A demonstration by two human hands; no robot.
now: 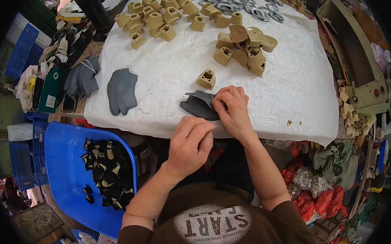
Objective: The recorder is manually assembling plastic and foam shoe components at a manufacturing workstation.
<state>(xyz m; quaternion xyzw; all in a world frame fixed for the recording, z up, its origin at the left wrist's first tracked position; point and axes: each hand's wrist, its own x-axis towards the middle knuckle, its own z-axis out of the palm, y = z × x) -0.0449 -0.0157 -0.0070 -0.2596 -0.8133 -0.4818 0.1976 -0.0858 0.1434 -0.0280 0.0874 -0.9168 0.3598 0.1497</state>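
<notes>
My right hand (233,110) pinches the right end of a dark grey, leather-like piece (197,105), which is folded over near the front edge of the white-covered table (162,84). Closer to me, my left hand (190,144) is held up with curled fingers pressed together, apart from the piece. Whatever those fingers may hold is hidden. Just beyond the folded piece sits a single tan heel block (206,79) with holes in its face. A flat grey cut piece (122,91) lies to the left on the cover.
Tan heel blocks are heaped at the far middle (155,20) and centre right (247,48). Behind them lie many grey rings (242,0). Stacked grey pieces (83,77) hang at the left edge. A blue tub (65,173) holds black-and-tan pieces. Red bags (328,201) crowd the lower right.
</notes>
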